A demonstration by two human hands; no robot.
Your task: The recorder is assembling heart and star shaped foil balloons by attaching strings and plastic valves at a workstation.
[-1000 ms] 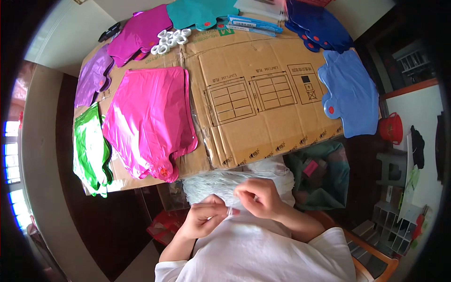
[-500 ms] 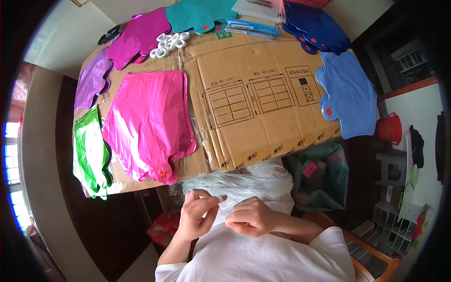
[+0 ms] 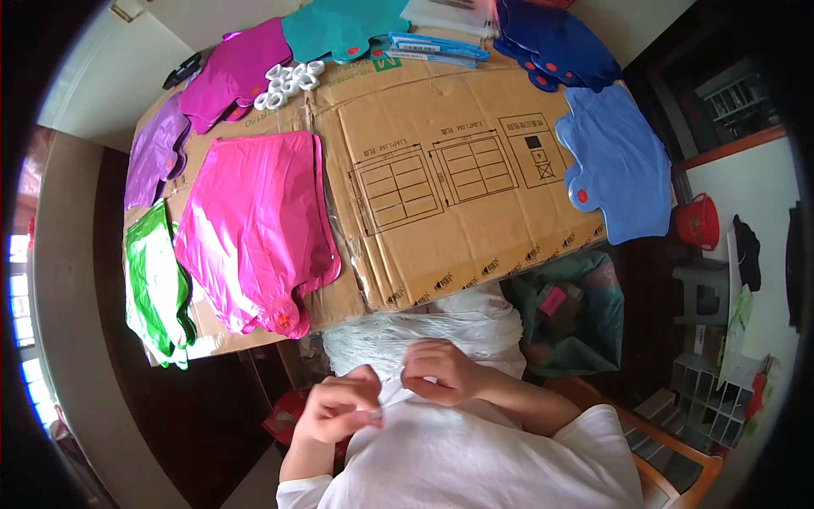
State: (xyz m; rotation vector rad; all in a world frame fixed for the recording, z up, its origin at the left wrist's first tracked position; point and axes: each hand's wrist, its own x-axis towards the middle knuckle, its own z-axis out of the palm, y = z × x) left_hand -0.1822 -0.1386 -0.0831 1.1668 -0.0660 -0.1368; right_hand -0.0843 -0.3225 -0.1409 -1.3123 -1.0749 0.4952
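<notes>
My left hand point(image 3: 343, 405) is closed in a pinch, low over my white shirt. My right hand point(image 3: 441, 371) is pinched too, a little higher and to the right. A thin white string point(image 3: 388, 397) seems to run between the two, faint and partly hidden by the fingers. Just beyond both hands a big bundle of white strings point(image 3: 365, 339) lies across my lap, under the edge of the table. Closest to the hands on the tabletop is a stack of shiny pink foil balloons point(image 3: 254, 229), flat, its tabbed end toward me.
Cardboard point(image 3: 475, 229) covers the table. Around it lie flat foil stacks: green point(image 3: 157, 284), purple point(image 3: 157, 153), magenta point(image 3: 229, 76), teal point(image 3: 339, 30), dark blue point(image 3: 560, 51), light blue point(image 3: 619, 161). White rings point(image 3: 288, 85) and blue packets point(image 3: 437, 47) sit at the back. A green bag point(image 3: 585, 339) stands below right.
My left hand has moved down and toward me, and its fingers have turned. The right hand has risen slightly. The view has shifted a little, moving the table items left.
</notes>
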